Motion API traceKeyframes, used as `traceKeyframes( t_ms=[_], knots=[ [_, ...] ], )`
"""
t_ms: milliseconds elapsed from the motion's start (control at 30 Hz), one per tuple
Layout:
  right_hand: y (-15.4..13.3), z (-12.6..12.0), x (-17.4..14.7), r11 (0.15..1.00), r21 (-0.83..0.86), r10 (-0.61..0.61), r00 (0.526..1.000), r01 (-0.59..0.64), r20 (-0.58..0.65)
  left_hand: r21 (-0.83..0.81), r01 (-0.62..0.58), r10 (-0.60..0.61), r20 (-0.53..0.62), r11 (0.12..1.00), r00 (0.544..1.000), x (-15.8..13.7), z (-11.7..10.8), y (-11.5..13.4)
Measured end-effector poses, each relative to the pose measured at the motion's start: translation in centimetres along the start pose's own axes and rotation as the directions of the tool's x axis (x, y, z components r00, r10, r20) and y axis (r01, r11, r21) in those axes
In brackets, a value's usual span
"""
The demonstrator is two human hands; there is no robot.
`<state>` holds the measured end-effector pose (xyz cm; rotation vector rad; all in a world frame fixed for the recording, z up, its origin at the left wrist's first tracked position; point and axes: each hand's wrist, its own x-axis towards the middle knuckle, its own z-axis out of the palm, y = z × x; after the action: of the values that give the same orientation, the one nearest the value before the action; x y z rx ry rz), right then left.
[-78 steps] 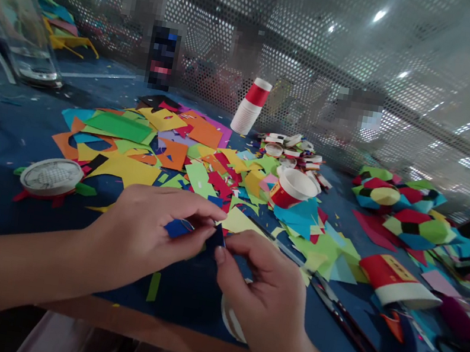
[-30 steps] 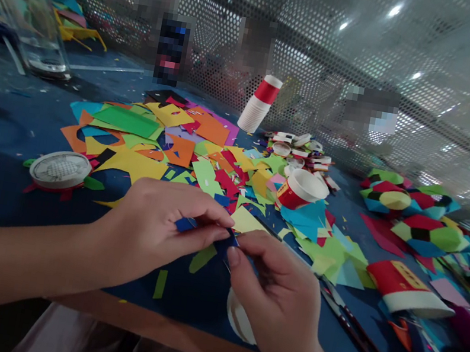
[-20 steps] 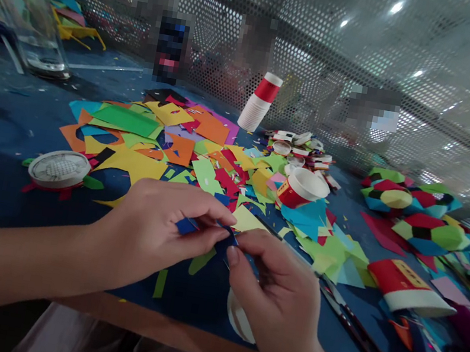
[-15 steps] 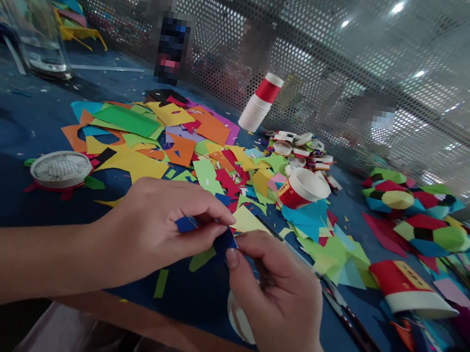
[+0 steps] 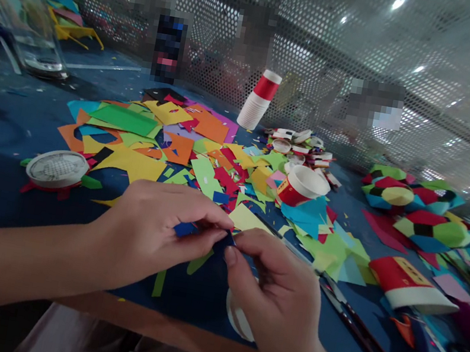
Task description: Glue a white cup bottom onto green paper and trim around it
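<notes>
Between my two hands is a small piece of dark blue paper, mostly covered by the fingers. My left hand pinches one end with thumb and forefinger. The other end is pinched in my right hand, the fingertips of both hands almost meeting. Below my right hand a round white piece lies on the table, partly hidden by it. Left of my left hand sits a paper turtle with a round white top and coloured paper legs. A green paper strip lies under my hands.
Coloured paper scraps spread beyond my hands. A cut paper cup, a cup lying tilted, scissors and a glue gun are to the right. A cup stack and a glass bottle stand farther back.
Both hands keep their pinch on the blue paper, and less of it shows between the fingertips now. The whole view has shifted slightly.
</notes>
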<state>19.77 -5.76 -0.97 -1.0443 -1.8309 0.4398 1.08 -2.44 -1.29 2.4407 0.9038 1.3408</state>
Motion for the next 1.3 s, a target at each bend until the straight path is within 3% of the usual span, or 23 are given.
traceKeyframes(
  t_ms=[500, 833, 967, 1300],
  knots=[
    [-0.02, -0.08, 0.05, 0.999, -0.045, 0.004, 1.000, -0.005, -0.017, 0.012, -0.052, 0.053, -0.025, 0.999, 0.998, 0.22, -0.09, -0.03],
    [-0.02, -0.05, 0.02, 0.998, -0.058, 0.029, 1.000, -0.028, 0.012, 0.296, -0.224, 0.253, -0.063, 0.929, 0.965, 0.19, 0.42, 0.27],
    [-0.07, 0.01, 0.03, 0.997, -0.071, 0.026, 0.999, -0.024, 0.020, 0.335, -0.278, 0.307, -0.037, 0.901, 0.951, 0.30, 0.41, 0.17],
    [-0.03, 0.12, 0.06, 0.997, -0.052, 0.064, 0.998, -0.063, 0.018, 0.338, -0.254, 0.291, -0.063, 0.906, 0.955, 0.34, 0.56, 0.31]
  ],
)
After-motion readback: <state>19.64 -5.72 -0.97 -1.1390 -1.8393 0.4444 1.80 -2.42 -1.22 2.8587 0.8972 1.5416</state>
